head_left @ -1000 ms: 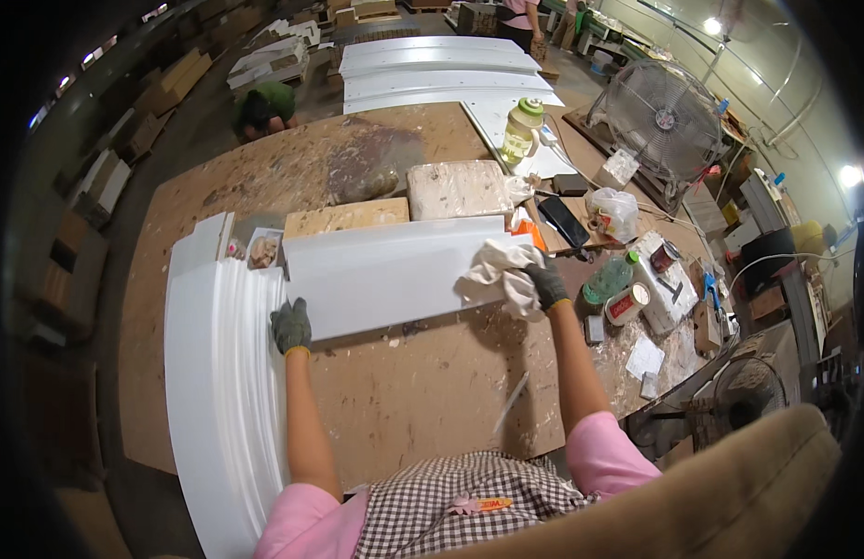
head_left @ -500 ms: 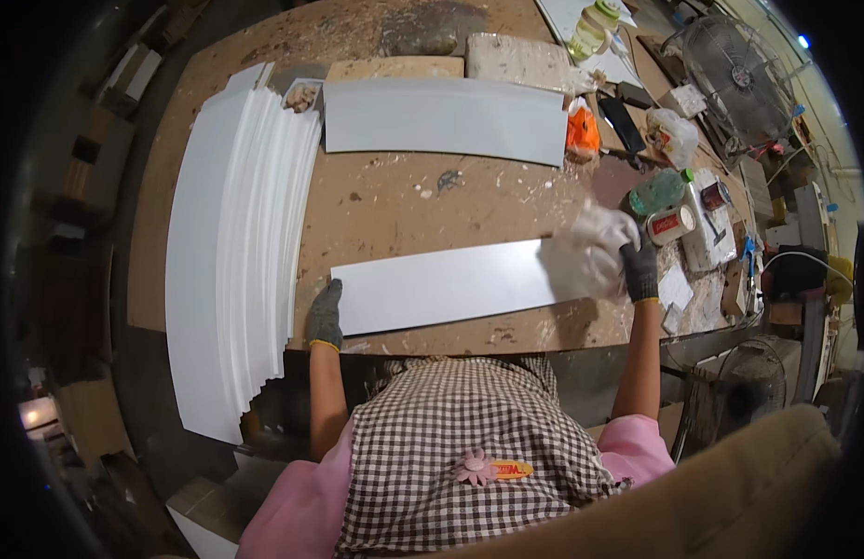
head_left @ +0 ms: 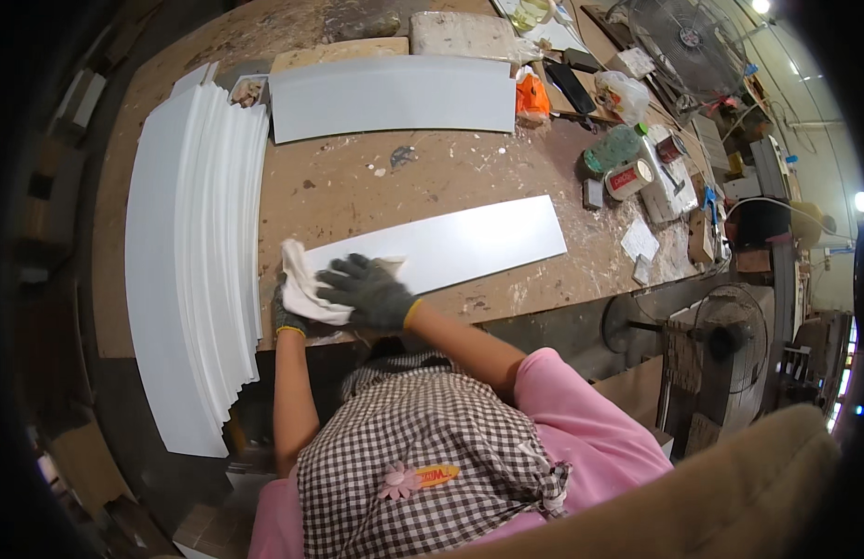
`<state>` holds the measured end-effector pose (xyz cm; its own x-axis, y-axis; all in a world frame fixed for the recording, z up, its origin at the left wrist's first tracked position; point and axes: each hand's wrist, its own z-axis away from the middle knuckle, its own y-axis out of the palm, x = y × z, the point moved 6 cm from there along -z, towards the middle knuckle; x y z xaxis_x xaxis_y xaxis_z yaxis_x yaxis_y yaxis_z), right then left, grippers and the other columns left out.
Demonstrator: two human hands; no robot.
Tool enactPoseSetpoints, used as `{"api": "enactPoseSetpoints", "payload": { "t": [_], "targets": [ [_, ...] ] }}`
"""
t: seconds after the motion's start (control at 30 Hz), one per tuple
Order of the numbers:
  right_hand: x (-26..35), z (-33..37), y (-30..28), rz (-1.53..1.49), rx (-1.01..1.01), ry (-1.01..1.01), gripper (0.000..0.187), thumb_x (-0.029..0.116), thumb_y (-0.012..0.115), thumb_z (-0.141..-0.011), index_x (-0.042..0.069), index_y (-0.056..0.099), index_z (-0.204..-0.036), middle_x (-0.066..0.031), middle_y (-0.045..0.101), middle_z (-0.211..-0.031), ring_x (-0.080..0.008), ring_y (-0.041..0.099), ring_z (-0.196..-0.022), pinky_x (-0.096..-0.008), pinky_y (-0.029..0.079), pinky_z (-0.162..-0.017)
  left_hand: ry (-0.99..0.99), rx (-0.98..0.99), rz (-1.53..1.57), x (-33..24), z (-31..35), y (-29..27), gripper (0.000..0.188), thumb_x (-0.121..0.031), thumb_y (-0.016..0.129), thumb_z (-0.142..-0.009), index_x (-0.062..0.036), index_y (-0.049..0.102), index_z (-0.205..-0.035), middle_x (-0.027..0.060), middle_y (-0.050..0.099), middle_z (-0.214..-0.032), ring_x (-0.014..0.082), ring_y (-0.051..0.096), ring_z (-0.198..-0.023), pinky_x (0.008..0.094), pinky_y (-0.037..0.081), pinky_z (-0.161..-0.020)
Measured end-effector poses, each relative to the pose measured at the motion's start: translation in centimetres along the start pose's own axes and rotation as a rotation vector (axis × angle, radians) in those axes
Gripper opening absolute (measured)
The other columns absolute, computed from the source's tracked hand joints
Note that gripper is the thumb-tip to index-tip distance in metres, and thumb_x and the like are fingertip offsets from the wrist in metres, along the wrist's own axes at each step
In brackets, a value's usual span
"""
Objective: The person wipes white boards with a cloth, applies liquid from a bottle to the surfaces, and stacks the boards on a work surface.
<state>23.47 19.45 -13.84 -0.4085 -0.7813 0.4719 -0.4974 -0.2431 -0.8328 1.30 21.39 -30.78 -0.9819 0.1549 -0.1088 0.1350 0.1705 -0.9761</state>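
A long white board lies slanted near the bench's front edge. My left hand, in a dark grey work glove, is at the board's left end; the cloth hides part of its fingers. In a matching glove, my right hand reaches across to the left and presses a white cloth onto that same end. Its fingers lie over the cloth, which bunches up beside the left hand. Left of both hands stands a thick, fanned stack of white boards, overhanging the front edge.
Another white board lies at the back of the workbench, beside a small box. At right are a green bottle, a white tub, a phone, an orange packet and a fan.
My right hand has swept the cloth leftward from the board's right end to its left end, beside my left hand. The view has shifted, so the bench appears farther left.
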Motion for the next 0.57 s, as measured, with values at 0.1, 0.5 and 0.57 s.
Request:
{"api": "enactPoseSetpoints", "payload": {
  "t": [0.1,0.5,0.57],
  "targets": [
    [-8.8,8.8,-3.5,0.155,0.107,0.461,0.058,0.027,0.068,-0.069,0.009,0.056,-0.123,-0.015,0.042,-0.141,-0.0341,0.034,-0.132,-0.0454,0.019,-0.114,-1.001,0.242,1.32,-4.1,-1.2,-1.8,0.055,-0.044,0.053,-0.091,0.0072,0.062,-0.108,0.0153,0.067,-0.095,0.0232,0.064,-0.083,0.0346,0.052,-0.076],
    [-9.3,5.2,-1.1,0.393,-0.125,0.68,0.078,0.034,0.068,-0.075,0.001,0.037,-0.139,-0.0224,0.039,-0.141,-0.0421,0.037,-0.127,-0.053,0.026,-0.106,-1.022,0.382,1.605,1.8,2.6,3.7,0.075,-0.064,0.032,-0.093,-0.0013,0.052,-0.13,0.0122,0.059,-0.126,0.0215,0.057,-0.106,0.0326,0.044,-0.095],
    [-6.2,-0.4,3.2,0.333,-0.19,0.497,0.084,0.037,0.073,-0.069,0.007,0.037,-0.14,-0.0181,0.035,-0.144,-0.0393,0.033,-0.13,-0.0539,0.024,-0.108,-1.138,0.464,1.701,-1.4,0.3,3.9,0.073,-0.066,0.034,-0.092,-0.0077,0.051,-0.134,0.0121,0.059,-0.127,0.0223,0.056,-0.111,0.0348,0.042,-0.099]
  ]
}}
